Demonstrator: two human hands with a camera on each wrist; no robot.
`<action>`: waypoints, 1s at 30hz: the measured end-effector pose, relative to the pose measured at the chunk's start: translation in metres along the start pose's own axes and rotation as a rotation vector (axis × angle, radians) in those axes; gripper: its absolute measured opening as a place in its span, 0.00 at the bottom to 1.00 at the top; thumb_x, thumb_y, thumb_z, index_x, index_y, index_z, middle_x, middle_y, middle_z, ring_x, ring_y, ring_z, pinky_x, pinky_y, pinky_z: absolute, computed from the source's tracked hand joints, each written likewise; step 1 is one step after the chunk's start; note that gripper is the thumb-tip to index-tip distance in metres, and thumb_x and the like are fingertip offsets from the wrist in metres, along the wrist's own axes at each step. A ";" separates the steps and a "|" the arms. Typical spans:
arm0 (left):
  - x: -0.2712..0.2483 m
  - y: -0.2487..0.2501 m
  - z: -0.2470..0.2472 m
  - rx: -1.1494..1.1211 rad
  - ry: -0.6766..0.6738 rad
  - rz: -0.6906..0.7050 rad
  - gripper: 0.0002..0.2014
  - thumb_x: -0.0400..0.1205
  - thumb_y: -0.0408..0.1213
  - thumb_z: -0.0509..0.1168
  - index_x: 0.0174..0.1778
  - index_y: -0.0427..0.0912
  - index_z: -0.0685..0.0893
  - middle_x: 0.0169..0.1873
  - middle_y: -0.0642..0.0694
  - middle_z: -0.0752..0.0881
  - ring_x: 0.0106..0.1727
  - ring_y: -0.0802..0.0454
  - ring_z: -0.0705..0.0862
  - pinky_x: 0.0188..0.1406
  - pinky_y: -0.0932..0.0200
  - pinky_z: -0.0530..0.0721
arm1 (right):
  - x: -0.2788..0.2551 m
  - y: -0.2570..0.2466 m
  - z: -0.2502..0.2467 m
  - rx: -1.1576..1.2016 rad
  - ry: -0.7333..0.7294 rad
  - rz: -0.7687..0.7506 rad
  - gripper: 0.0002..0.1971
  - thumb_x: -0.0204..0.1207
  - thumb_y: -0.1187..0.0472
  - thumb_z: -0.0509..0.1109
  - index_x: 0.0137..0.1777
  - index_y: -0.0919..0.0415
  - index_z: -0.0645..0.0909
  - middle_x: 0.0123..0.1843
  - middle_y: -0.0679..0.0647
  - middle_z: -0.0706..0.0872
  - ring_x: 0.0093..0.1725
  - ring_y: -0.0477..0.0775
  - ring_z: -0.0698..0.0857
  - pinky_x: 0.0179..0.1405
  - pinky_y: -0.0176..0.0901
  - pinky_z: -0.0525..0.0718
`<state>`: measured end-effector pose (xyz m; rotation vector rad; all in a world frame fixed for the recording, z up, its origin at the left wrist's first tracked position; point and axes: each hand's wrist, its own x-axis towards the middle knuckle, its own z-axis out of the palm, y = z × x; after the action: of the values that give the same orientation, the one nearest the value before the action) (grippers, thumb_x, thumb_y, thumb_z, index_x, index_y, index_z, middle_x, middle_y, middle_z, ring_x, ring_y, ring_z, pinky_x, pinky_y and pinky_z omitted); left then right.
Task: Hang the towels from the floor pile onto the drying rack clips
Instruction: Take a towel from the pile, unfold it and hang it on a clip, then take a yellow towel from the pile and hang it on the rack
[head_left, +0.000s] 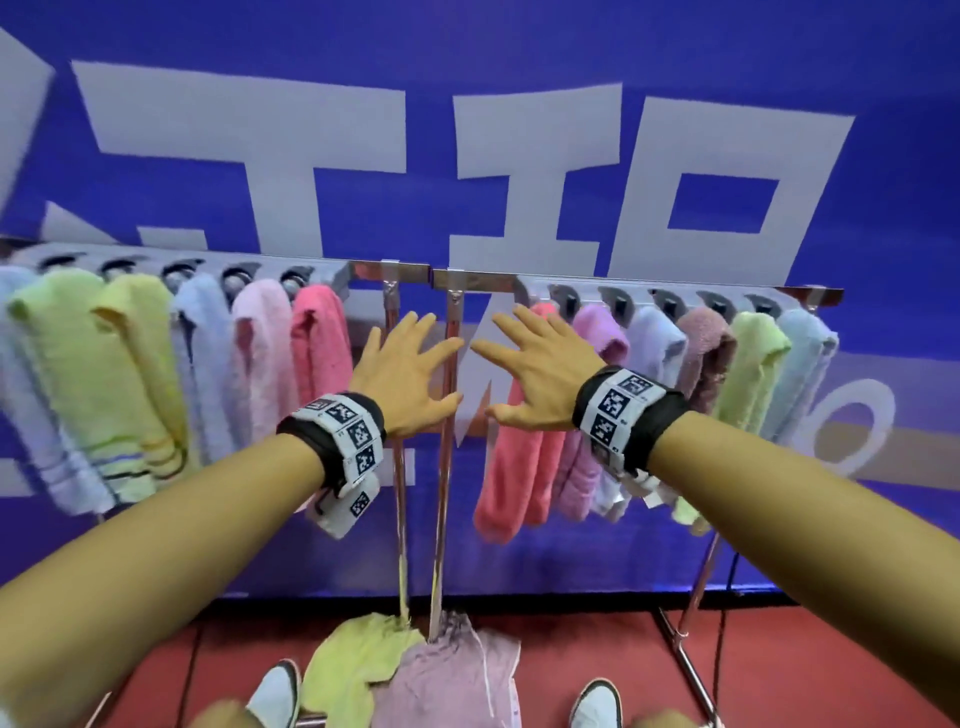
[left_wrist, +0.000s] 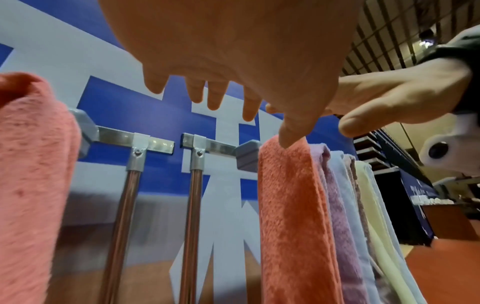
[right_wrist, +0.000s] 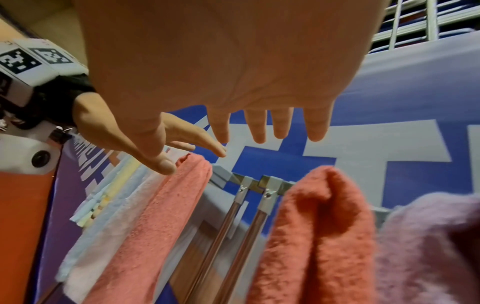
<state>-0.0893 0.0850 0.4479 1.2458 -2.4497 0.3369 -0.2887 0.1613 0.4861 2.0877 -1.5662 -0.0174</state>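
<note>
Two metal drying racks (head_left: 363, 271) stand side by side, their grey clips (head_left: 297, 275) holding several pastel towels. My left hand (head_left: 415, 364) and right hand (head_left: 535, 364) are both raised, fingers spread, holding nothing, in front of the gap between the racks. A pink towel (head_left: 319, 343) hangs just left of my left hand, and a coral towel (head_left: 514, 467) hangs behind my right. The floor pile lies below: a green towel (head_left: 358, 660) and a mauve towel (head_left: 447, 675). The wrist views show empty palms (left_wrist: 233, 51) (right_wrist: 233, 72) above the coral towel (left_wrist: 291, 205) (right_wrist: 311, 226).
Two upright rack posts (head_left: 441, 467) run down between my hands to the red floor (head_left: 805, 675). A blue banner wall (head_left: 519, 52) stands close behind the racks. My white shoes (head_left: 275, 696) flank the pile. A slanted rack leg (head_left: 685, 654) stands at the right.
</note>
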 end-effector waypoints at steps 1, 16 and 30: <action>-0.007 -0.007 0.005 0.033 -0.019 0.002 0.39 0.78 0.66 0.59 0.85 0.63 0.56 0.88 0.44 0.50 0.88 0.43 0.45 0.83 0.29 0.49 | 0.003 -0.011 0.004 0.003 -0.008 -0.007 0.43 0.73 0.28 0.59 0.86 0.44 0.53 0.86 0.61 0.57 0.85 0.67 0.54 0.80 0.69 0.58; -0.078 -0.057 0.124 0.003 -0.376 -0.042 0.44 0.76 0.75 0.53 0.85 0.68 0.43 0.87 0.44 0.38 0.88 0.42 0.37 0.81 0.26 0.42 | 0.011 -0.113 0.122 0.191 -0.205 0.054 0.44 0.73 0.29 0.58 0.86 0.44 0.50 0.87 0.59 0.54 0.86 0.64 0.49 0.82 0.68 0.55; -0.131 -0.074 0.255 -0.149 -0.664 -0.169 0.43 0.77 0.74 0.54 0.85 0.68 0.43 0.87 0.45 0.37 0.87 0.43 0.36 0.83 0.29 0.40 | -0.008 -0.172 0.273 0.397 -0.473 0.073 0.46 0.67 0.26 0.52 0.86 0.43 0.50 0.88 0.57 0.53 0.87 0.62 0.47 0.82 0.67 0.53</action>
<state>-0.0137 0.0421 0.1647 1.6820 -2.7860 -0.3616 -0.2237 0.0933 0.1776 2.4551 -2.0613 -0.2035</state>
